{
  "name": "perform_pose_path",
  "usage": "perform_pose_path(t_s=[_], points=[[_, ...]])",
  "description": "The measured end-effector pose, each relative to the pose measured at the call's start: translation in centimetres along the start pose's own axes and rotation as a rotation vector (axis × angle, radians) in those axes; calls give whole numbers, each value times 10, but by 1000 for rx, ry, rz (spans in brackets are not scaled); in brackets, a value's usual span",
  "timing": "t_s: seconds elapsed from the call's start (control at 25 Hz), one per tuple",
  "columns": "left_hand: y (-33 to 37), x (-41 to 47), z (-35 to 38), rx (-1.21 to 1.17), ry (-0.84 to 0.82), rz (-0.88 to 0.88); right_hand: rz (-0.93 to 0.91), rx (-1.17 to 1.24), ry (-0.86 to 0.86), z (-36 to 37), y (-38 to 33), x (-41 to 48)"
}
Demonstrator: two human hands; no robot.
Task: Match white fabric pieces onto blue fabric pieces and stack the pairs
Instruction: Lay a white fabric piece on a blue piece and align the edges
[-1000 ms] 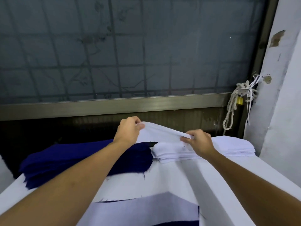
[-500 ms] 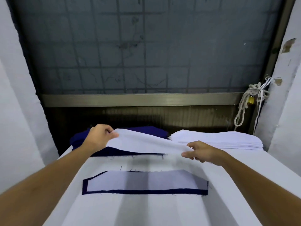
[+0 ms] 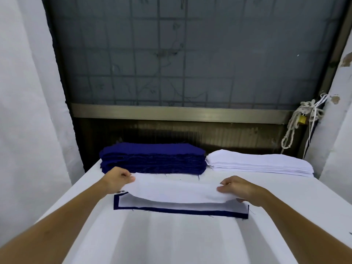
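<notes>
— Head view. Which step?

— Placing, by the look of it. One white fabric piece stretched between both hands, hanging just above the pair on the surface.

— Grip?

— Left hand: fingers curled, pinching the left end against the thumb. Right hand: curled over the right end, thumb tucked beneath, so a pinch there too. Nothing else held in either.

— And underneath?

— A blue fabric piece lying flat, with a pale layer already inside its dark border. Near edge and both near corners showing; far edge hidden behind the held piece.

— Placement relative to the fingers?

— Sagging in the middle, near edge drooping over the pair's far half, not yet flat. Ends pinched roughly above the pair's two ends, slightly inside the blue corners.

— Next move?

— Calls for lowering both ends together, squaring the edges evenly within the border, then letting go. Cannot tell whether meant for this pair or for a fresh blue one first.

— Supplies?

— Blue stack at the far edge of the surface, white stack just beside it on the right, touching or nearly so. Both thick, so probably plenty of pairs left to match.
</notes>
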State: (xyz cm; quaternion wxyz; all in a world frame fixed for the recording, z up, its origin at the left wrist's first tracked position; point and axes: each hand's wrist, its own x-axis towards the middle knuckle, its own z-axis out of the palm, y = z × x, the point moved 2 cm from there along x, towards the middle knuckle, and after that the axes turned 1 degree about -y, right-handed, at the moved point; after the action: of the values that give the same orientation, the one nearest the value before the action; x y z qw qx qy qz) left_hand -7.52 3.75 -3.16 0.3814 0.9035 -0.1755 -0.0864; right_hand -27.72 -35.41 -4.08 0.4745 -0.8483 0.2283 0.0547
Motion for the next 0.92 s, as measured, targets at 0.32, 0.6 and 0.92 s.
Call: perform_pose_path(t_s=[0.32, 0.6, 0.92], points=[[-30, 0, 21, 154, 176, -90, -96, 132, 244, 9, 17, -3], [-42, -18, 51, 234, 365, -101, -151, -100, 474, 31, 41, -9], [-45, -19, 56, 227, 493, -157, -184, -243, 591, 36, 49, -13]])
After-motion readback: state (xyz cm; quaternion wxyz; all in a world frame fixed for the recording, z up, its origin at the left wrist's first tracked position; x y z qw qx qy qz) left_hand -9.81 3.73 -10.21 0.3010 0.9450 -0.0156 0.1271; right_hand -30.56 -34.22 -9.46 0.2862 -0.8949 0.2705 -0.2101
